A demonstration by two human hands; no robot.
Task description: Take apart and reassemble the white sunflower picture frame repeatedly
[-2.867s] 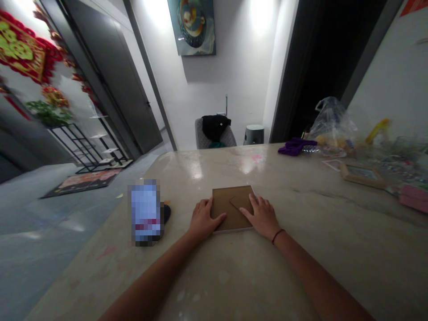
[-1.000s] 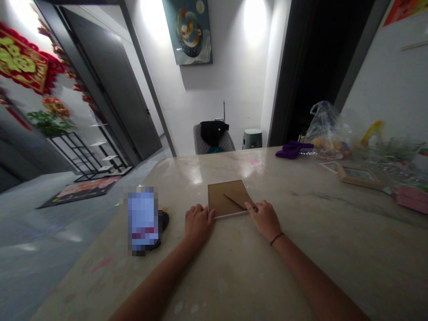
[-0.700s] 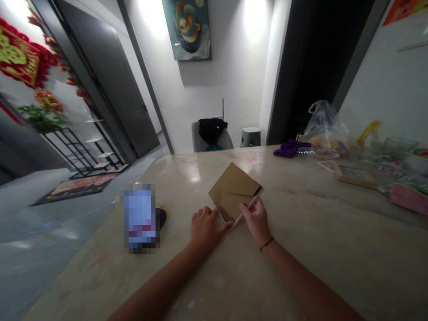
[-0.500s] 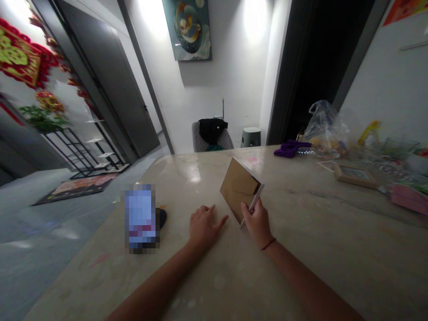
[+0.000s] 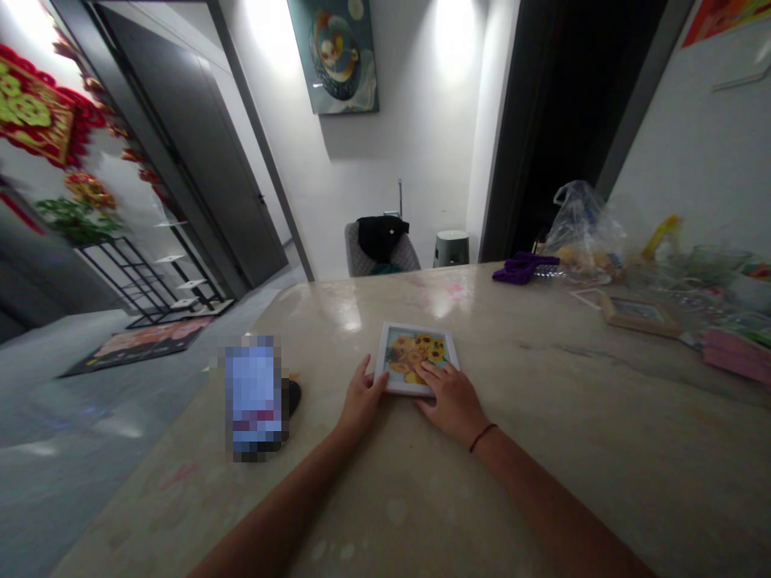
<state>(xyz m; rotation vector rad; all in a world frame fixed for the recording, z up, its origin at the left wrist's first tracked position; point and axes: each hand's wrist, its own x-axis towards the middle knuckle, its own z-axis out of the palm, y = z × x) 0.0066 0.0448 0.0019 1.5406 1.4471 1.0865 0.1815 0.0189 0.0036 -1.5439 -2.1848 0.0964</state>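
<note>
A white picture frame [image 5: 381,345] with a print of yellow sunflowers lies face up on the pale stone tabletop [image 5: 397,474]. My right hand [image 5: 454,401] rests over its lower right part, fingers stretched out flat on the print and thumb apart at the near edge. Along the lower left corner, my left hand [image 5: 361,397] touches the frame with its thumb, the fingers apart and not wrapped round it. A dark cord is round my right wrist.
A blurred-out phone-like screen [image 5: 253,393] stands at the left. On the right are a purple cloth [image 5: 521,267], a clear plastic bag [image 5: 581,229], a wooden frame [image 5: 639,315] and a pink pack [image 5: 736,355]. Beyond the table stands a grey chair [image 5: 355,245].
The picture frame was tilted up in my right hand with its brown back showing; now it lies flat, print upward. My left hand has moved from the bare tabletop to its left edge.
</note>
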